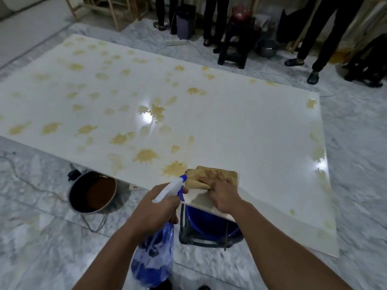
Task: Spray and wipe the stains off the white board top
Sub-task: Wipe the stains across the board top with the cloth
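Head view: left hand curled around spray bottle; right hand spread flat on cloth at stained tabletop near edge.

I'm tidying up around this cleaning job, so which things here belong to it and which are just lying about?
Belongs to the job:
white board top, stained
spray bottle, gripped by left hand
cloth, pressed by right hand

Just lying about:
metal pot of brown liquid
blue bucket under the board
black stool
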